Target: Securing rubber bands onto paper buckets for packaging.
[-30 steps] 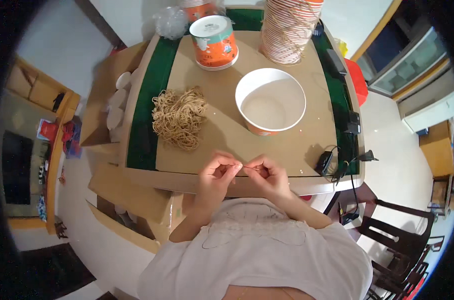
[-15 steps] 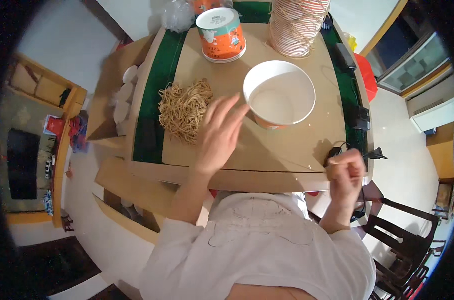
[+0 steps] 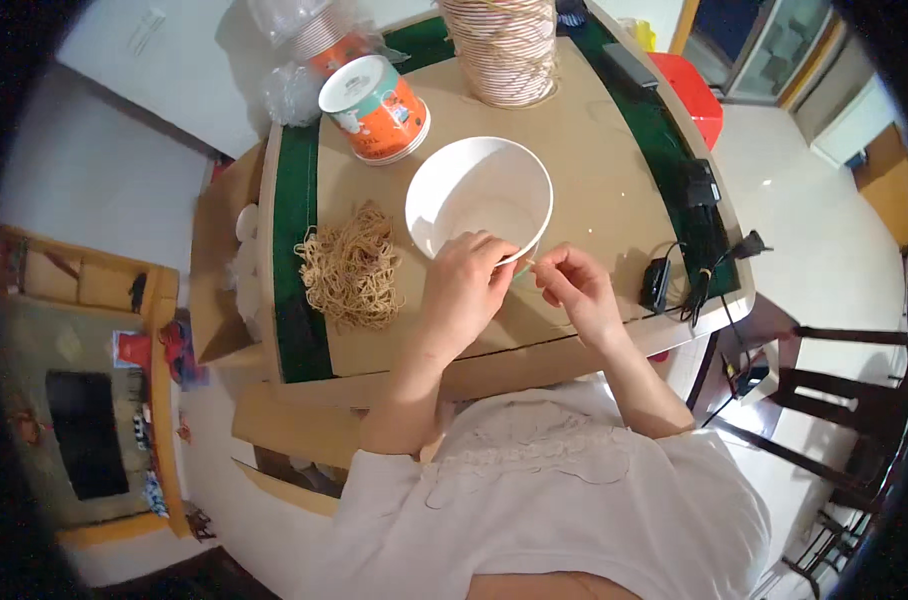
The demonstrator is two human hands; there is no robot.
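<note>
A white-lined paper tub point(image 3: 444, 190) stands mouth up at the middle of the table. My left hand point(image 3: 464, 290) is closed at its near rim, thumb outside and fingers bent over the edge. Just right of that, my right hand point(image 3: 582, 292) pinches thumb and forefinger together beside the rim. A thin tan bit shows at its fingertips, too small to name. Left of the tub lies a tangled heap of tan, string-like loops point(image 3: 352, 268). An upside-down orange and green paper tub point(image 3: 382, 115) sits behind it.
A tall stack of nested tubs point(image 3: 504, 50) with tan strands stands at the back. Clear plastic wrapping point(image 3: 294, 92) is at the back left. A black adapter point(image 3: 656, 284) and cables lie by the right edge. Below the left edge stands an open cardboard box point(image 3: 219, 270).
My right hand has come left from the table's right side to the tub's near rim. My left hand has moved from beside the tub onto its rim. The view has shifted.
</note>
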